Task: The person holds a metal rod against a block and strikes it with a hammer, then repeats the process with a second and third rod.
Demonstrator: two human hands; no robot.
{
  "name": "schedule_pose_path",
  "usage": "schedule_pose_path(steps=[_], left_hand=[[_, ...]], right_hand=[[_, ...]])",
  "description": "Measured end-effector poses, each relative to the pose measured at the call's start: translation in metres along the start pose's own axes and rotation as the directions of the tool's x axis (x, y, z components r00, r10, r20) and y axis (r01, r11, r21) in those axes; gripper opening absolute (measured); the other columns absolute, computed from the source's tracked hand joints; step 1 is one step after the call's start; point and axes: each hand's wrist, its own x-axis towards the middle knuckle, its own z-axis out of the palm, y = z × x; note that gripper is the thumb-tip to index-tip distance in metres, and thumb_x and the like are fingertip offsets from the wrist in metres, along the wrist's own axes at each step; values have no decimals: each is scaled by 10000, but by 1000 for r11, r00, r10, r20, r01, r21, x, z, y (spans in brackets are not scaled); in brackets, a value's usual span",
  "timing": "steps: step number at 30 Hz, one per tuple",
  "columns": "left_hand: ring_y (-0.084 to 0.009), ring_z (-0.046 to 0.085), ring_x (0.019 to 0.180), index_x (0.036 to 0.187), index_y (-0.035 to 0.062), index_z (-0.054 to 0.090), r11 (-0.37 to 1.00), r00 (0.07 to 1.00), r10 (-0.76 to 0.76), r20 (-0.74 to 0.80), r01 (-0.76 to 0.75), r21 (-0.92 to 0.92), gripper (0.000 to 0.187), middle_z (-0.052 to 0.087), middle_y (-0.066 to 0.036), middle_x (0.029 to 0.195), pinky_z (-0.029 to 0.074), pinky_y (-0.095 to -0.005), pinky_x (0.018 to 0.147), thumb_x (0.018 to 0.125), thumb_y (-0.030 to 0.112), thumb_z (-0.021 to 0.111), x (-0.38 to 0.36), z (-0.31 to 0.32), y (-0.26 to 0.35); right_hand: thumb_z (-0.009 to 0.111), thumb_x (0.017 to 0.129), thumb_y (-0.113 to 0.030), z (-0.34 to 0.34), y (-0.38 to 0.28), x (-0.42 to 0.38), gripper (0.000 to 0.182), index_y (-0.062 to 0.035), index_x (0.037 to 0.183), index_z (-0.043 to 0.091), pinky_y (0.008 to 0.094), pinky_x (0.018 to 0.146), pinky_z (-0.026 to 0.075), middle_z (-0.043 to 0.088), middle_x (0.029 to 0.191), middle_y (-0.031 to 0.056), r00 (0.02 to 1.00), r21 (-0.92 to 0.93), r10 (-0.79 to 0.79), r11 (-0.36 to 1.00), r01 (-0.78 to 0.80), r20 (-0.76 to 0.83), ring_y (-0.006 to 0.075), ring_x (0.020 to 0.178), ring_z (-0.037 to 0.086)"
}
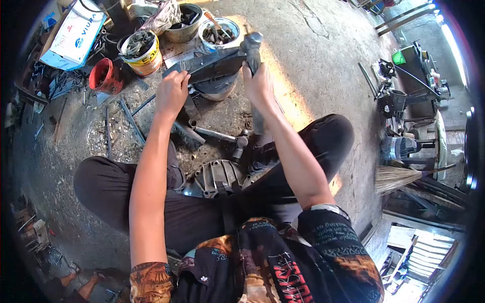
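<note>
Positioning metal (216,69), seemingly: left hand (172,94) grasping one end, right hand (259,87) clenched round hammer (252,42); next move likely calls for steady metal.

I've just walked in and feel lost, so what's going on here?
A person sits on the floor. The left hand grips a dark metal piece; the right hand holds a hammer close to its head, near the piece's far end. Whether hammer and piece touch is hard to tell. Another hammer lies in front of the person.
</note>
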Motion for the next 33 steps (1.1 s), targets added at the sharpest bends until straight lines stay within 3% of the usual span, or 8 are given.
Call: schedule_pose_path(steps=[1, 4, 17, 23, 27, 29, 31, 33], left_hand=[[-385, 665, 779, 978, 11, 731, 1000, 1000, -4, -5, 4, 1, 181, 667, -179, 841, 540, -460, 702, 929, 169, 655, 4, 1, -2], [-386, 662, 786, 977, 15, 732, 1000, 999, -20, 26, 19, 19, 179, 664, -176, 839, 534, -463, 700, 920, 172, 667, -4, -2, -5], [-388, 652, 788, 972, 16, 726, 999, 999, 45, -9, -44, 25, 167, 650, -175, 832, 526, -464, 691, 915, 164, 674, 5, -6, -1], [-387, 656, 797, 982, 12, 723, 998, 999, 46, -8, -45, 38, 164, 657, -171, 845, 530, -461, 693, 921, 154, 667, 6, -5, 0], [-387, 658, 800, 993, 15, 724, 999, 1000, 21, -2, -21, 28, 168, 664, -167, 863, 532, -460, 689, 923, 157, 668, 4, -1, -3], [-388, 658, 801, 991, 12, 724, 999, 1000, 25, -4, -25, 34, 171, 665, -168, 865, 533, -459, 696, 921, 158, 670, 1, -2, -4], [-389, 658, 803, 988, 7, 725, 998, 999, 44, -24, -43, 39, 176, 668, -172, 870, 533, -457, 711, 915, 158, 673, 2, -1, 0], [-389, 658, 801, 987, 3, 726, 998, 998, 50, -29, -49, 37, 177, 670, -174, 870, 533, -458, 719, 912, 155, 675, 10, -4, 5]], right_hand=[[611, 956, -315, 1, 6, 6, 482, 165, 974, 590, 456, 599, 530, 657, 669, 235, 1000, 2, -5, 1000, 5, -16, 374, 617, 681], [646, 934, -374, -32, -2, 14, 518, 116, 765, 638, 469, 679, 522, 656, 679, 215, 752, 301, 452, 720, -625, 480, 317, 681, 690], [637, 936, -383, -26, -6, 13, 522, 137, 978, 610, 500, 793, 503, 659, 876, 332, 916, 244, 250, 911, -332, 315, 438, 865, 672], [645, 930, -434, -36, -11, 15, 519, 84, 908, 623, 463, 674, 502, 648, 715, 236, 908, 96, 254, 949, -300, 333, 324, 690, 661], [650, 953, -237, -71, -41, 21, 324, 55, 832, 579, 384, 526, 471, 623, 637, 198, 998, 441, 61, 896, -57, 5, 213, 551, 619], [643, 939, -309, -52, -29, 13, 428, 110, 919, 556, 484, 638, 503, 641, 781, 324, 978, 474, 151, 857, -202, 143, 455, 714, 664], [612, 948, -329, -19, -9, 0, 501, 159, 1054, 578, 515, 868, 506, 663, 902, 349, 926, 152, 207, 952, -265, 316, 482, 938, 665], [616, 945, -376, -3, 4, -5, 533, 152, 1014, 603, 518, 881, 493, 668, 941, 349, 916, 180, 283, 923, -341, 284, 458, 970, 670]])
